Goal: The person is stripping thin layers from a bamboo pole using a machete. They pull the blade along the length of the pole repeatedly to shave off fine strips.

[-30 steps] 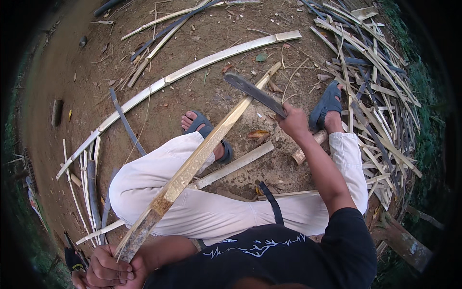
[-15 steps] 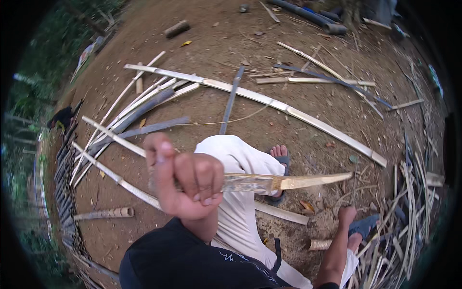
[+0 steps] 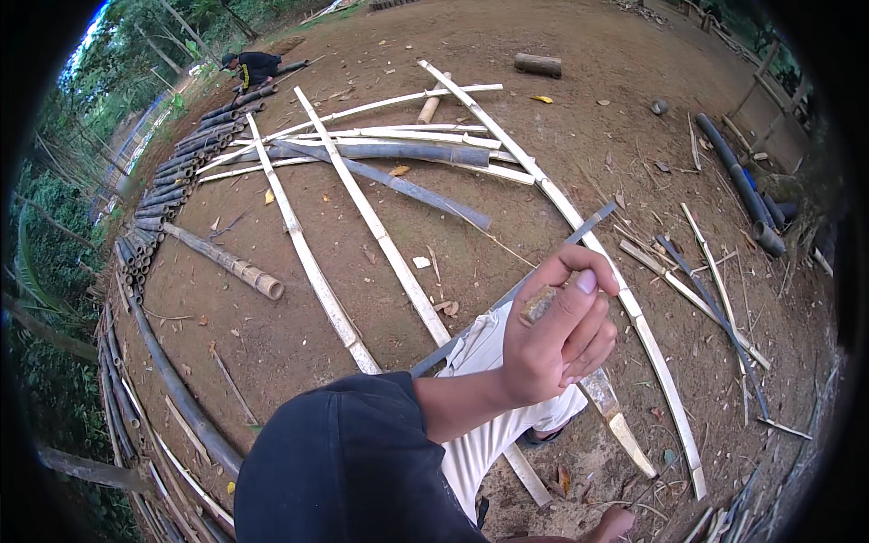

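My left hand [image 3: 566, 339] is raised in front of me, its fingers curled round a piece of split bamboo [image 3: 625, 438]. A pale, tapered end of this piece slants down to the right below my fingers. The thumb and forefinger bend toward each other above the other fingers. Low in the view, my right hand [image 3: 611, 523] is partly cut off by the lower edge. It looks closed, and a thin dark thing seems to stick out of it, too blurred to name. Behind my left hand are my light trousers [image 3: 480, 443] and a long dark strip [image 3: 593, 222] on the ground.
Long pale bamboo strips [image 3: 376, 226] and a dark bamboo pole [image 3: 380, 152] lie across the brown soil. Stacked bamboo lengths [image 3: 172, 185] line the left, where another person [image 3: 253, 68] crouches far off. Dark poles [image 3: 738, 176] and a short log [image 3: 538, 64] lie farther away.
The view has swung left, bringing the stacked bamboo and the crouching person into fuller sight. My left hand now sits farther right with the bamboo piece tilted downward; my right hand is lower.
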A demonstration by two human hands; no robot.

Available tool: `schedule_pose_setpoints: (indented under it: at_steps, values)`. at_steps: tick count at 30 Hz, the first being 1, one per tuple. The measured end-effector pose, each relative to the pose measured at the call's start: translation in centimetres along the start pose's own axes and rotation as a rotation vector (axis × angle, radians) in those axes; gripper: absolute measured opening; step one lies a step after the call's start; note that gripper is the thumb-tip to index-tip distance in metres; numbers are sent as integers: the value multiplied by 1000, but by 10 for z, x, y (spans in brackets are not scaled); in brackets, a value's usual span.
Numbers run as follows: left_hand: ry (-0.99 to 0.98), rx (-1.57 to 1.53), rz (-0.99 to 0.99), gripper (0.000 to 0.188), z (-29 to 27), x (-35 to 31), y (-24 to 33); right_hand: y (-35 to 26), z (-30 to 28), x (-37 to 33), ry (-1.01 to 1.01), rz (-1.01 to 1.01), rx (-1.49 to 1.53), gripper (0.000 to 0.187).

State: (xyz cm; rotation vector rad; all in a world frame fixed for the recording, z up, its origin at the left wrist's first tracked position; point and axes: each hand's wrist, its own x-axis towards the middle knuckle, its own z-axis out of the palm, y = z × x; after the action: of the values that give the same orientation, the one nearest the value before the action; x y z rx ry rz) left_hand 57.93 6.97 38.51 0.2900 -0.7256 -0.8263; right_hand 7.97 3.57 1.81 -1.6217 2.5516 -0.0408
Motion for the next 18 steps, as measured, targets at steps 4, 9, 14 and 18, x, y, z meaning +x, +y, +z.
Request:
schedule_pose_setpoints:
  at_steps: [4, 9, 14, 18]
  values:
    - [12, 29, 60, 22, 7, 2, 5, -37, -27, -44, 2, -103, 101, 29]
    - [27, 28, 40, 25, 3, 8, -2, -3, -25, 6, -213, 232, 44, 26]
    - [178, 448, 273, 19, 14, -5, -10, -60, -48, -31, -126, 137, 165, 35]
    - [-29, 108, 87, 16, 5, 3, -2, -1, -24, 3, -295, 409, 138, 33]
